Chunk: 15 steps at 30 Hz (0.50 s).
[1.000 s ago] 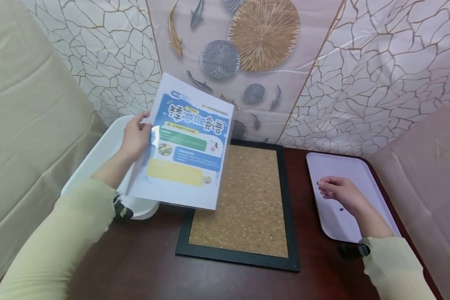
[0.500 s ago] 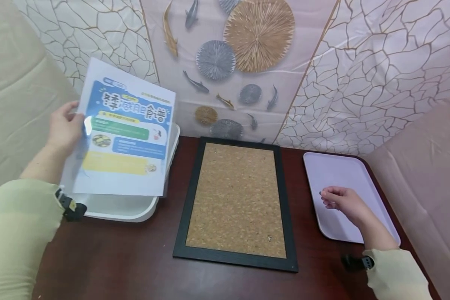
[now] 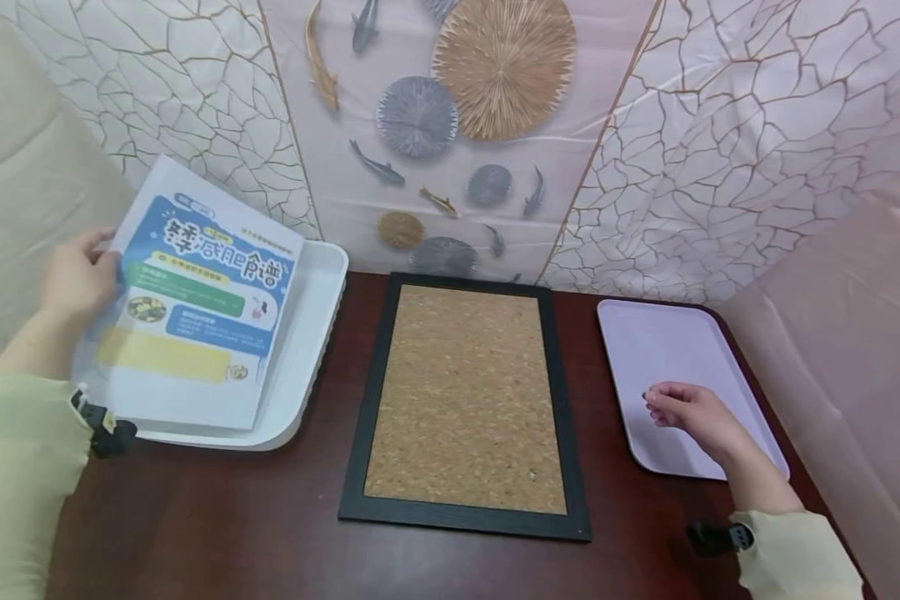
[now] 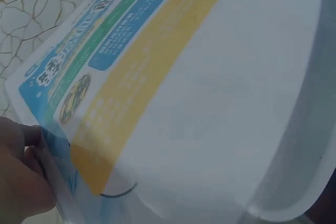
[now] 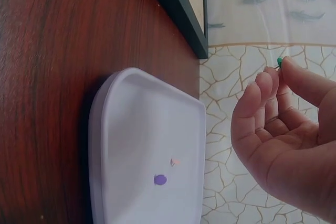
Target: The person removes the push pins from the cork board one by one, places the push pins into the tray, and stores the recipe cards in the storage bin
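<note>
At the left of the head view, my left hand (image 3: 78, 279) pinches the left edge of a printed poster sheet (image 3: 195, 300) with a blue header and green, blue and yellow panels. The sheet lies tilted over the white tray (image 3: 311, 333); whether it touches the bottom I cannot tell. Above the lilac tray (image 3: 675, 333), my right hand (image 3: 697, 417) pinches a small green pushpin (image 5: 280, 62) between thumb and forefinger, its other fingers curled. In that tray sit a purple pushpin (image 5: 160, 180) and a small pinkish piece (image 5: 174, 162), seen in the right wrist view.
Between the trays a cork board (image 3: 465, 400) with a black frame lies on the dark red wooden table (image 3: 270, 517). A small shiny bit (image 3: 532, 475) is on its cork near the lower right. A patterned cloth backdrop (image 3: 420, 192) hangs behind.
My left hand has carried the poster sheet left, from partly over the cork board to the white tray, and then lowered it. The right hand keeps its pinch, nearly still.
</note>
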Tool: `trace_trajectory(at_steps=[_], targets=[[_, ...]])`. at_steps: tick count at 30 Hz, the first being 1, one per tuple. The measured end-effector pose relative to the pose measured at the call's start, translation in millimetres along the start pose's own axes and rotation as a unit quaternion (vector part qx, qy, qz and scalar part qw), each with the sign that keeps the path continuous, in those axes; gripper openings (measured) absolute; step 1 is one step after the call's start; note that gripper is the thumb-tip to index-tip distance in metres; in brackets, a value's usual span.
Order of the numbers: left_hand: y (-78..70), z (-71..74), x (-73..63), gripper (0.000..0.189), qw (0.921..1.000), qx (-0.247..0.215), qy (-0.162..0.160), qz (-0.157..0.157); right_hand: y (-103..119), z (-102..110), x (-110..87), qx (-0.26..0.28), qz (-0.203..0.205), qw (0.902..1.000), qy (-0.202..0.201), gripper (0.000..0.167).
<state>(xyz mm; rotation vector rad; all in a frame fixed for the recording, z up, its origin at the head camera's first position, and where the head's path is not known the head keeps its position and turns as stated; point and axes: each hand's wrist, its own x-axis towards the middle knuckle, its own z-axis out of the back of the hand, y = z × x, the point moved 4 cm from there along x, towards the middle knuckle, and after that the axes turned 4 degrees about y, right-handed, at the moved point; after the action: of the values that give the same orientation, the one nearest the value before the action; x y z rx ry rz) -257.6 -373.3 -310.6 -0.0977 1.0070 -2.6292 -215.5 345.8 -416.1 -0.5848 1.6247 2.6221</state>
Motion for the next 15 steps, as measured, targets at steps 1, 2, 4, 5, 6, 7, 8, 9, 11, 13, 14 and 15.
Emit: trace_trajectory(at_steps=[1, 2, 4, 5, 6, 7, 8, 9, 11, 13, 14, 15], targets=[[1.1, -3.8, 0.1, 0.053, 1.0, 0.003, 0.008, -0.004, 0, 1, -0.7, 0.002, 0.0, 1.0, -0.001, 0.01], [2.1, -7.6, 0.7, 0.053, 0.9998, 0.004, 0.016, -0.006, 0, 1, -1.6, 0.004, 0.001, 1.0, -0.003, 0.01], [2.8, -13.9, 2.6, 0.052, 0.9995, 0.01, 0.026, -0.017, 0, 3, -3.0, 0.011, 0.003, 0.9999, -0.007, 0.01], [3.3, -16.5, 3.8, 0.052, 0.9993, 0.013, 0.03, -0.02, 0, 3, -3.6, 0.014, 0.004, 0.9999, -0.008, 0.012], [3.8, -18.9, 5.0, 0.052, 0.999, 0.015, 0.035, -0.022, 0, 4, -4.2, 0.017, 0.005, 0.9998, -0.008, 0.015], [4.2, -20.8, 6.3, 0.052, 0.9988, 0.016, 0.042, -0.023, 0, 4, -4.8, 0.021, 0.006, 0.9997, -0.008, 0.016], [4.5, -22.5, 7.5, 0.052, 0.9985, 0.016, 0.047, -0.024, 0, 4, -5.4, 0.026, 0.008, 0.9996, -0.008, 0.018], [4.8, -24.0, 8.9, 0.052, 0.9982, 0.02, 0.049, -0.027, -1, 5, -6.0, 0.032, 0.01, 0.9994, -0.007, 0.019], [6.4, -27.4, 11.8, 0.052, 0.9978, 0.027, 0.054, -0.028, -2, 6, -7.2, 0.039, 0.01, 0.9992, -0.008, 0.02], [7.9, -30.7, 14.3, 0.052, 0.9971, 0.037, 0.057, -0.034, -4, 8, -8.7, 0.042, 0.008, 0.999, -0.011, 0.019], [8.5, -32.5, 15.3, 0.052, 0.9966, 0.046, 0.057, -0.038, -4, 8, -9.6, 0.039, 0.005, 0.9991, -0.014, 0.018], [9.1, -34.3, 16.2, 0.052, 0.996, 0.058, 0.054, -0.041, -5, 9, -10.5, 0.031, 0.002, 0.9994, -0.015, 0.017]])
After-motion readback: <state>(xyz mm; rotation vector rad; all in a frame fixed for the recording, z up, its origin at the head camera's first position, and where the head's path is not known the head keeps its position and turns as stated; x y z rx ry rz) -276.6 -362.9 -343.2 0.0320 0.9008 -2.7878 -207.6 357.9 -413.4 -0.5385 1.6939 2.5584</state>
